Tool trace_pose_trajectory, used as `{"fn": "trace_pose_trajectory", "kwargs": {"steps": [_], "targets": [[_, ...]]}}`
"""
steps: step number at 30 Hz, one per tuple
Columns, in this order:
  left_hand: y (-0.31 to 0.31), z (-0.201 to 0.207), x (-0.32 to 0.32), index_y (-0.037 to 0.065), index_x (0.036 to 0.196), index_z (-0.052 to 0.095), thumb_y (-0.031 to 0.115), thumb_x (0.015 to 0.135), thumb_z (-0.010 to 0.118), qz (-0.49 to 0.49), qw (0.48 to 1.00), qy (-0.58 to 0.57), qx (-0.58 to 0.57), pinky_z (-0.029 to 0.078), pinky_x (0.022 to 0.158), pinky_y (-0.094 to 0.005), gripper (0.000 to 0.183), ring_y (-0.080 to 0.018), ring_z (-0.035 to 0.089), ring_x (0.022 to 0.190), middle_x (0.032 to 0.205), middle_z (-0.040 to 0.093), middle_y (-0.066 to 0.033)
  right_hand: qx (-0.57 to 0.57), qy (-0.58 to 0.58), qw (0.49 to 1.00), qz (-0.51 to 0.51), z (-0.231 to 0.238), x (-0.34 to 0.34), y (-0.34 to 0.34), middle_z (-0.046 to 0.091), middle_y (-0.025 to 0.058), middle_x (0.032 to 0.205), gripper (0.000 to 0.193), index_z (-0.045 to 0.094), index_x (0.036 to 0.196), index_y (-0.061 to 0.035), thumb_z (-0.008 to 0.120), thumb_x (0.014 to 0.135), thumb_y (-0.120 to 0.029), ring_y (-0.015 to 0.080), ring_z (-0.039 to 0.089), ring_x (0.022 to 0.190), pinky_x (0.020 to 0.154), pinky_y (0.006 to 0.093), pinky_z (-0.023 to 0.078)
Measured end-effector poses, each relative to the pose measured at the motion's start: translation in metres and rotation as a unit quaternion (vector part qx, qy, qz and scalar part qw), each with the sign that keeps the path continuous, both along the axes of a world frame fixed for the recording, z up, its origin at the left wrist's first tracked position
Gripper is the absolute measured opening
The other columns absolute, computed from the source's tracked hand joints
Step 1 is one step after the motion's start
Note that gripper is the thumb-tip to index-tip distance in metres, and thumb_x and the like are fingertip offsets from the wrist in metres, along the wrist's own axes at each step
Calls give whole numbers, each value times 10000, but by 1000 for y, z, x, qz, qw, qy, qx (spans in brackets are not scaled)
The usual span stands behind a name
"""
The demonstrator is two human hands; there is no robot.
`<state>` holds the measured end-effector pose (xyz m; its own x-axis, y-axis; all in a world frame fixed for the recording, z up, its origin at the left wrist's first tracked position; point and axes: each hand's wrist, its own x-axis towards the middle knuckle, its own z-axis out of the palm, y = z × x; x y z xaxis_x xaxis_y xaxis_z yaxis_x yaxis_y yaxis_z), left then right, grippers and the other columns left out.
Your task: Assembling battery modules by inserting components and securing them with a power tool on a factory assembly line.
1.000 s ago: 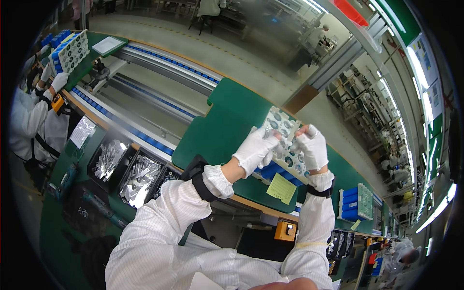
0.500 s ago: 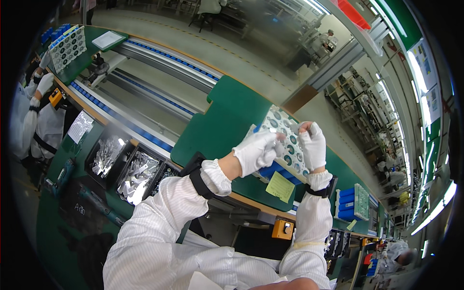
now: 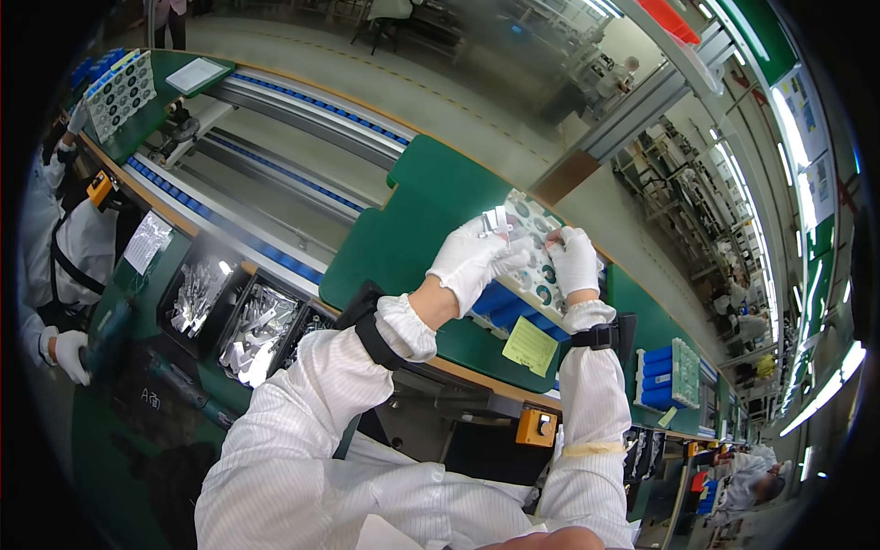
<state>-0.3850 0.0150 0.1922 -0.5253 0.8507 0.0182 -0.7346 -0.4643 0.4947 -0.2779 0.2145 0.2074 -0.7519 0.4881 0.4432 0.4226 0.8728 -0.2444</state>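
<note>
A block of blue cylindrical cells (image 3: 500, 307) with a white perforated holder (image 3: 547, 289) sits on the green board, a yellow note (image 3: 530, 346) stuck on its near side. My left hand (image 3: 472, 261), in a white glove with bare fingertips, is closed around several shiny metal tabs (image 3: 496, 220) that stick up over the holder's left part. At the holder's right side is my right hand (image 3: 575, 261), gloved alike, its thumb and fingers pinched together close to the holder's face. Whatever lies between those fingertips is too small to make out.
Black bins of metal pieces (image 3: 259, 332) stand at the left, near power screwdrivers (image 3: 188, 390). A conveyor rail (image 3: 229, 234) runs to the far left, where a co-worker's gloved hand (image 3: 71, 356) touches a tool. Another blue cell block (image 3: 662, 376) stands at the right.
My left hand has drawn slightly left and turned, bringing the metal tabs into view. My right hand has shifted left and lower. The co-worker's hand has reached a tool.
</note>
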Motion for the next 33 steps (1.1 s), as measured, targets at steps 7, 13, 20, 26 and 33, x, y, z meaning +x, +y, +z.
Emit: {"fn": "trace_pose_trajectory", "kwargs": {"steps": [7, 13, 20, 26, 33], "targets": [[-4, 1, -3, -13, 1204, 512, 28, 963, 471, -4, 999, -33, -7, 619, 722, -292, 249, -258, 664, 975, 1118, 610, -142, -24, 14, 999, -29, 10, 9, -18, 653, 142, 845, 139, 715, 880, -60, 716, 763, -135, 289, 644, 788, 738, 347, 503], [-8, 5, -1, -3, 1177, 526, 86, 956, 526, -30, 999, -13, -35, 590, 556, -247, 238, -215, 694, 831, 1022, 642, -125, -13, -14, 999, -39, 8, 10, -19, 670, 137, 861, 131, 737, 887, -85, 687, 777, -135, 293, 648, 793, 745, 346, 503], [-8, 6, -1, 2, 1080, 544, 144, 937, 581, -49, 996, 35, -66, 541, 447, -229, 205, -143, 635, 580, 891, 655, -127, 20, -21, 999, -16, 6, 11, -18, 669, 128, 903, 140, 739, 878, -82, 642, 781, -107, 296, 641, 833, 757, 356, 499], [-3, 2, 1, 16, 1011, 553, 160, 929, 599, -39, 995, 59, -73, 503, 412, -226, 171, -123, 598, 525, 852, 657, -126, 10, -26, 1000, -11, 4, 11, -18, 669, 128, 903, 174, 740, 865, -78, 594, 772, -72, 300, 635, 849, 767, 354, 498], [-7, 6, 6, 21, 996, 561, 184, 936, 593, -63, 986, 121, -99, 416, 362, -228, 177, -137, 575, 477, 754, 654, -104, -16, 84, 994, 70, 10, 9, -25, 674, 101, 903, 190, 685, 993, -36, 605, 821, -28, 240, 642, 812, 751, 311, 499]]}}
